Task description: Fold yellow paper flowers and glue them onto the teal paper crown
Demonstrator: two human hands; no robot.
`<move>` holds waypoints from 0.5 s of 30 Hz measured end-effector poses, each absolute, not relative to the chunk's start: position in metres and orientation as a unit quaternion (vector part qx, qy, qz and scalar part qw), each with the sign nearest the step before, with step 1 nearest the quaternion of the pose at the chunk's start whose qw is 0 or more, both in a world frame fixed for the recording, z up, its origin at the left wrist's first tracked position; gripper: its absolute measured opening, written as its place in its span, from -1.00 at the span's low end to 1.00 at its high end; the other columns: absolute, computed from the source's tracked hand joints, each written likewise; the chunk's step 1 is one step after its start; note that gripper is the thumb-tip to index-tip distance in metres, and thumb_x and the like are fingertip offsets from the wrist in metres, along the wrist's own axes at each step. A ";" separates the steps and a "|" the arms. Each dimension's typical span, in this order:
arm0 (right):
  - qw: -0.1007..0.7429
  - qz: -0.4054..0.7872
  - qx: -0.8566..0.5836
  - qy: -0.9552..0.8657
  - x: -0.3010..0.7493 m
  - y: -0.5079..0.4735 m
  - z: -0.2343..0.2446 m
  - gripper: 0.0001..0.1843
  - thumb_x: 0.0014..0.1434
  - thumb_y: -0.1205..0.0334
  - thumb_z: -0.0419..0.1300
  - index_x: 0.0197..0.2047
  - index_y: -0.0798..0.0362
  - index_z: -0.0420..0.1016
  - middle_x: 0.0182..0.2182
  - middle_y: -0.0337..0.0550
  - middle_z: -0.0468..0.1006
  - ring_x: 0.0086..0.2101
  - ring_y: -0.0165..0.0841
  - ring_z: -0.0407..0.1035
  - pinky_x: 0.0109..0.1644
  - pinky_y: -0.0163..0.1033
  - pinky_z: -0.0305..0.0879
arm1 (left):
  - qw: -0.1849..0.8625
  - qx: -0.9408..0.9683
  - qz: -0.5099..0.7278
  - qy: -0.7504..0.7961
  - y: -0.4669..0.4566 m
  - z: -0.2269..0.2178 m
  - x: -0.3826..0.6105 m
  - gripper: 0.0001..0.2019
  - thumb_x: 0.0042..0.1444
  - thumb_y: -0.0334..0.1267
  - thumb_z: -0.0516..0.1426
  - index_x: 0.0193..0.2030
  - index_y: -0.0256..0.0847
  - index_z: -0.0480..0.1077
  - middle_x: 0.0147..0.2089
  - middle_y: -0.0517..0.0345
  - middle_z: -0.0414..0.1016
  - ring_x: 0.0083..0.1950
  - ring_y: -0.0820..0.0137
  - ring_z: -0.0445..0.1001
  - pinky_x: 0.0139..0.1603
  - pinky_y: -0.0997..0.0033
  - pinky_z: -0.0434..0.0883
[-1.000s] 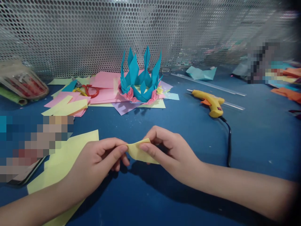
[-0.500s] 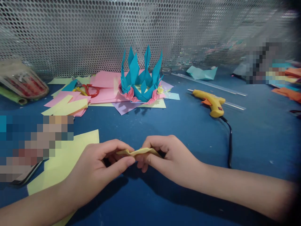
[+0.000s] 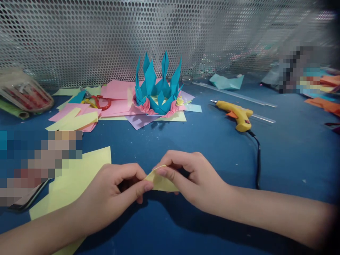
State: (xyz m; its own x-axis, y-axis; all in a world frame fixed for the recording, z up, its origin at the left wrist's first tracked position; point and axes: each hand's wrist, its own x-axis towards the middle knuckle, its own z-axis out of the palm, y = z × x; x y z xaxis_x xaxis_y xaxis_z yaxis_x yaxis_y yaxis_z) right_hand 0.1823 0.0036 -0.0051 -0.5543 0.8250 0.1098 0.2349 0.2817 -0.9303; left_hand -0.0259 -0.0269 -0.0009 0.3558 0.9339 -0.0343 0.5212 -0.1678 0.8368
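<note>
Two hands meet low in the middle of the view, just above the blue desk (image 3: 212,152). Between them is a small yellow paper (image 3: 160,182), folded and held up off the desk. The left hand (image 3: 114,193) pinches its left corner, with the fingers (image 3: 142,186) pressed together on it. The right hand (image 3: 193,180) grips the top edge, and its fingers (image 3: 170,171) are clamped on the paper too. The two hands almost touch at the corner.

Under the left arm lies a big yellow sheet (image 3: 77,177), flat on the desk. Farther back, in the middle, stands a blue paper flower (image 3: 156,88) with tall pointy tips and pink petals at the bottom (it sits on a pile of pink sheets (image 3: 119,95)). Red scissors (image 3: 99,102) lie just left of that pile. Yellow strips (image 3: 71,120) rest on more pink paper nearby.

To the right of the flower lies a yellow glue gun (image 3: 237,115), well apart from the hands. Its black cord (image 3: 257,159) runs toward the right arm. Clear glue sticks (image 3: 233,95) lie behind the gun. A teal scrap (image 3: 225,82) sits near the metal wall (image 3: 106,35) full of holes. At the far left is a plastic bag (image 3: 23,92) with a green roll (image 3: 13,109) beside it.
</note>
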 end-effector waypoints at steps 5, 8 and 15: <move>0.275 0.558 -0.379 -0.685 0.182 0.011 -0.005 -0.72 0.32 0.05 0.13 -0.30 0.06 0.51 -0.64 -0.37 0.32 -0.67 -0.52 0.20 -0.62 -0.42 0.12 | 0.361 0.717 0.255 0.538 -0.027 0.000 -0.025 -0.65 0.25 -0.14 0.11 -0.56 -0.15 0.35 -0.65 0.38 0.35 -0.65 0.56 0.19 -0.63 0.57 0.12; 0.289 0.475 -0.391 -0.734 0.185 0.015 -0.005 -0.73 0.33 0.07 0.12 -0.22 0.05 0.57 -0.64 -0.38 0.33 -0.66 -0.53 0.11 -0.61 -0.39 0.02 | 0.303 0.733 0.265 0.549 -0.028 -0.002 -0.025 -0.58 0.25 -0.15 0.10 -0.63 -0.16 0.20 -0.69 0.41 0.15 -0.65 0.57 0.06 -0.64 0.54 0.03; 0.239 0.265 -0.410 -0.839 0.188 0.020 -0.008 -0.77 0.29 0.27 0.18 -0.01 0.06 0.57 -0.65 -0.44 0.23 -0.63 -0.49 0.13 -0.35 -0.28 0.16 | 0.168 0.789 0.278 0.522 -0.034 -0.006 -0.026 -0.67 0.15 -0.25 0.17 -0.51 -0.11 0.07 -0.56 0.40 0.16 -0.55 0.51 0.17 -0.54 0.50 0.18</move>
State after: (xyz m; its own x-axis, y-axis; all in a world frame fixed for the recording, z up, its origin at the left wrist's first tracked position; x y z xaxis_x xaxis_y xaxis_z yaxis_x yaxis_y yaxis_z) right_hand 0.1876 0.0201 -0.0084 -0.5488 0.8154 0.1843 0.5614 0.5229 -0.6415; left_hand -0.0257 -0.0339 -0.0063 0.3002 0.9169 0.2631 0.7294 -0.3984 0.5561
